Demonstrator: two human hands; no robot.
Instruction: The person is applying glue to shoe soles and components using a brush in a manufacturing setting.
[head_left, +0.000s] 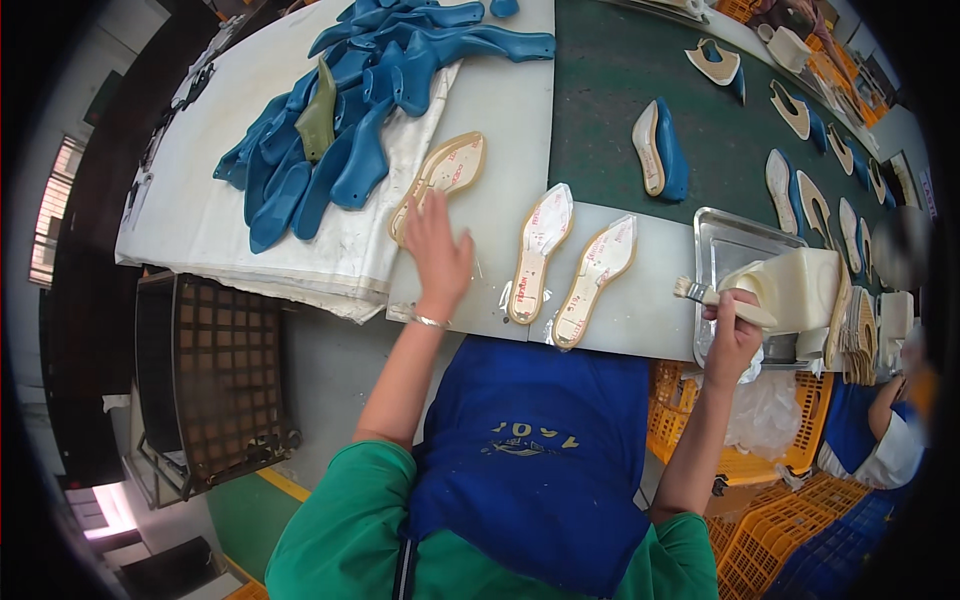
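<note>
My left hand (437,255) is spread over the heel end of a pointed tan insole (456,166); whether the fingertips press on it I cannot tell. Two more insoles, one upright (543,250) and one slanting (600,270), lie side by side to the right, with whitish, wet-looking surfaces. In my right hand (735,335) is a flat paintbrush (697,291), its pale bristles pointing left. The brush is beside a cream plastic container (800,290) lying on its side in a metal tray (712,240).
Blue shoe lasts (345,175), one green last (318,115) among them, are heaped on a white cloth (190,215). Lasts with soles (660,150) stand along the green belt (600,100). An orange crate (670,410) sits under the table's right side. Another person's arm (885,405) shows at far right.
</note>
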